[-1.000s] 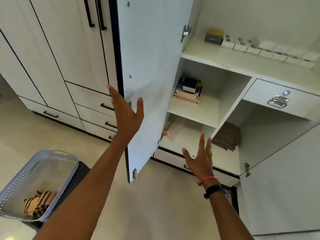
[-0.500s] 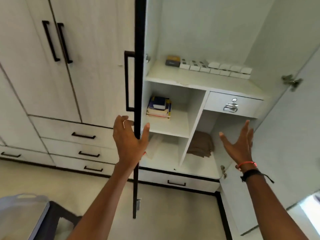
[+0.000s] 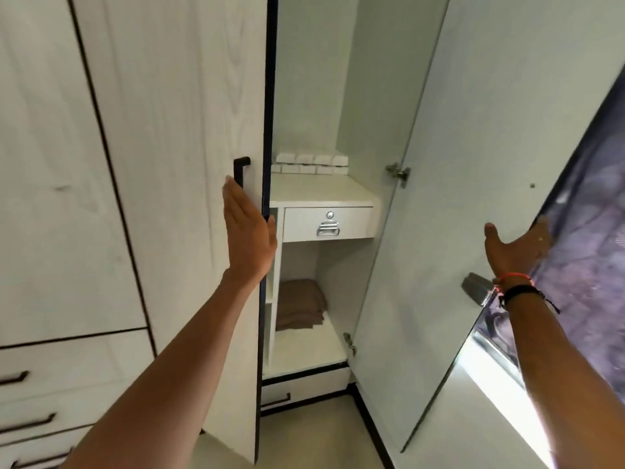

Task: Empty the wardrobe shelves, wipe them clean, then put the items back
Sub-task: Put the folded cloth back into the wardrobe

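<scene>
— Since half a second ago the left door (image 3: 176, 198) has turned from edge-on to showing its front, and it now covers the compartment where the books stood. The left hand (image 3: 248, 231) has gone from clasping that edge to lying flat on the front, just beside the black handle (image 3: 240, 170).

— And the other hand?

— The right hand (image 3: 514, 245) is spread, thumb out and fingers straight, against the inner face of the right door (image 3: 456, 198), with its fingertips at the outer edge. It holds nothing.

— Where are the shelf things?

— Inside the wardrobe. Small white boxes (image 3: 311, 164) sit in rows at the back of the top shelf (image 3: 314, 192). A folded brown cloth (image 3: 299, 304) lies on the bottom shelf (image 3: 304, 350), under the drawer (image 3: 328, 223) with the metal pull.

— Which step, then?

— Handling the doors only, I'd judge. Emptying hasn't begun, and wiping comes well after.

— Next?

— The left door probably needs to swing clear so the hidden compartments open up. Then a free hand can reach in. The cloth should take a plain grab. The boxes are many and small, so they likely need both hands or several trips.
</scene>
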Available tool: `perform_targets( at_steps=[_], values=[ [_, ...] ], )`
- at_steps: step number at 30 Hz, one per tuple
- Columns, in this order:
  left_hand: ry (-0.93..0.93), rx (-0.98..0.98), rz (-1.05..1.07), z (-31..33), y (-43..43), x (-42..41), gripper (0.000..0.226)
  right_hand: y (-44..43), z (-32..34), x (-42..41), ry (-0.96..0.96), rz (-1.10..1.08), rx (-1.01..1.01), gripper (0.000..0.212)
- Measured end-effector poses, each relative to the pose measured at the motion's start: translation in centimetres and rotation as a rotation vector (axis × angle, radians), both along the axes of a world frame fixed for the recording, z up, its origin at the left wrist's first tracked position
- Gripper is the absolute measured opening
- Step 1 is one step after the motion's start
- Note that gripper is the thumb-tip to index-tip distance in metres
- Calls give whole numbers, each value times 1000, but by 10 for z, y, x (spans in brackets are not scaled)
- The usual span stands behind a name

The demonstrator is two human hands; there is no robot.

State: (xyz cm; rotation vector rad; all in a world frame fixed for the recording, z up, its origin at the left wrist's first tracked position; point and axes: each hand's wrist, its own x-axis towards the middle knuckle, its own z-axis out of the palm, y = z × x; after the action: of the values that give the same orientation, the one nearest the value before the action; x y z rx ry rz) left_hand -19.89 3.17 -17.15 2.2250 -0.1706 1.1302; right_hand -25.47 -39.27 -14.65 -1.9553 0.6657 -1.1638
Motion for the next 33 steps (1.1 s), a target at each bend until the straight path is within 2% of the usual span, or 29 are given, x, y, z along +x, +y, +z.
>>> perform_targets(
  at_steps=[4,6,8,11,16,19,23,25,27,30,33],
  values=[
    [59,21,30,3,-29,30,80,-55,15,9,113,102,75,111],
    [73,-43,10,7,-37,40,81,-72,25,18,168,162,172,120],
    [61,-70,4,8,-40,47,82,-80,30,26,173,150,196,113],
    [53,41,81,3,-43,55,82,-78,27,27,134,36,88,75],
    [21,65,109,0,-49,58,82,-17,12,14,46,-140,-100,51],
    [-24,106,72,-5,-46,63,83,25,1,12,-86,-82,-222,43],
    [-76,122,8,0,-38,73,78,77,-5,27,-155,80,-474,31],
    [-98,89,-52,4,-33,75,76,107,0,33,-185,110,-608,32],
    [-151,52,-116,17,-27,78,69,126,7,45,-216,171,-646,39],
    [-271,-25,-166,45,-25,99,59,147,21,85,-322,433,-471,66],
    [-353,-70,-228,48,-34,109,55,176,25,122,-390,598,-287,68]
  ],
)
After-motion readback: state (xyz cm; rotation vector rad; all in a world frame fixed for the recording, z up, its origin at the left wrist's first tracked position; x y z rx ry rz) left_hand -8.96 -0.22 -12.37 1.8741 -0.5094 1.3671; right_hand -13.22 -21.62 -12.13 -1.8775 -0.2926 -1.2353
